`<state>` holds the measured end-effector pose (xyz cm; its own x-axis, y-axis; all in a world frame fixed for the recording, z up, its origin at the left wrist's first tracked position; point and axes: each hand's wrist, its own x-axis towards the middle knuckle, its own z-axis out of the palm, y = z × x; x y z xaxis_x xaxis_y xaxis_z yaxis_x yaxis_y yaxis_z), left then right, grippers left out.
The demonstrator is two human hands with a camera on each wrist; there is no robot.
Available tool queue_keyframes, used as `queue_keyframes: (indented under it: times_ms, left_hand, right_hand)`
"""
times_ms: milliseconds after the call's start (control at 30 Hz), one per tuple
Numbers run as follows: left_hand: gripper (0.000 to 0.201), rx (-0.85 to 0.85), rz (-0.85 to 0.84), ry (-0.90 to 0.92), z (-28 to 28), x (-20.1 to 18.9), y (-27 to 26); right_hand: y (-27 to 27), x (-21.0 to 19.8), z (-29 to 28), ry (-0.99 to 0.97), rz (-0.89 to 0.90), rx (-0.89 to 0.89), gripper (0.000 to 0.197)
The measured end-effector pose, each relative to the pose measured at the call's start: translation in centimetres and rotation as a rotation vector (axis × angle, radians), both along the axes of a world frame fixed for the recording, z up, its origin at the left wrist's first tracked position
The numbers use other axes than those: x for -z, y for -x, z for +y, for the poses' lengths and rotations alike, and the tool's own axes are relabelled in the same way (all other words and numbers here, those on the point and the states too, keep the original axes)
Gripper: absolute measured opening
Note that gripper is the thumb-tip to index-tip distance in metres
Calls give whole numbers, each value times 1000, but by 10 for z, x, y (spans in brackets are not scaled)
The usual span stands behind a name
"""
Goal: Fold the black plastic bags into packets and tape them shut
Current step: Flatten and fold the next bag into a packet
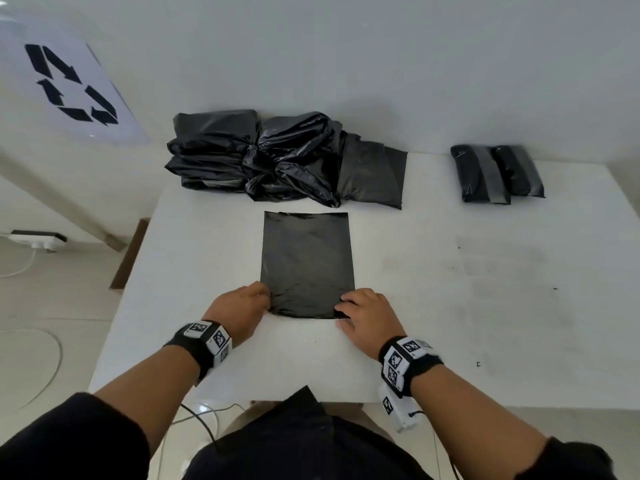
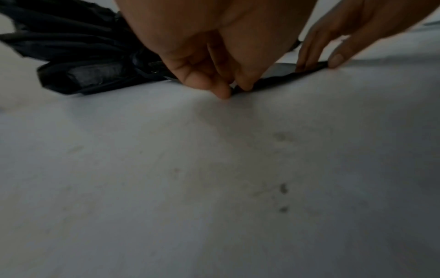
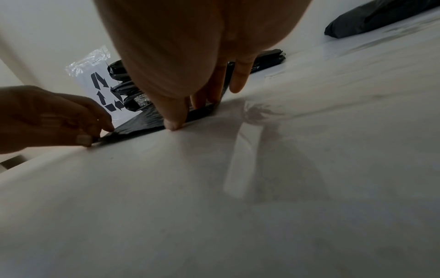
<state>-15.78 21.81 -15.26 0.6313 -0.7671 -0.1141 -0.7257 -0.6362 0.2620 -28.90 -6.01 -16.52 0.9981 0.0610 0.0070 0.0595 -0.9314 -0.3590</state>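
Note:
A flat, folded black plastic bag [image 1: 306, 265] lies as a tall rectangle in the middle of the white table [image 1: 450, 289]. My left hand [image 1: 265, 301] pinches its near-left corner between thumb and fingertips, seen close in the left wrist view [image 2: 229, 90]. My right hand [image 1: 341, 308] holds the near-right corner, fingers on top of the plastic and thumb [image 3: 173, 126] at the near edge. In the right wrist view the bag [image 3: 142, 124] stretches between both hands. Two packets [image 1: 495, 174] wrapped with grey tape lie at the back right.
A heap of crumpled and folded black bags [image 1: 277, 157] sits against the wall at the back of the table. A recycling sign [image 1: 69, 84] in a clear sleeve hangs on the left wall. A power strip [image 1: 38, 239] and cables lie on the floor to the left.

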Motion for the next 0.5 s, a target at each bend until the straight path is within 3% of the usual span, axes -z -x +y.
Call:
queue_keyframes:
  times_ms: [67, 133, 233, 300, 400, 500]
  left_hand:
    - [8, -122, 113, 135, -2, -7, 2]
    - [15, -222, 218, 195, -3, -16, 3]
    - [5, -285, 282, 273, -1, -23, 1]
    - [14, -278, 313, 309, 1, -26, 0]
    - [29, -220, 262, 242, 2, -24, 0]
    - [23, -116, 71, 225, 2, -17, -1]
  right_hand:
    - [1, -4, 0, 30, 35, 23, 44]
    - [2, -7, 0, 54, 54, 41, 53]
    - [1, -9, 4, 60, 29, 79, 49]
    - [-1, -7, 3, 60, -21, 116, 39]
    - [-4, -5, 1, 40, -126, 123, 29]
    - [-5, -4, 0, -19, -159, 46, 17]
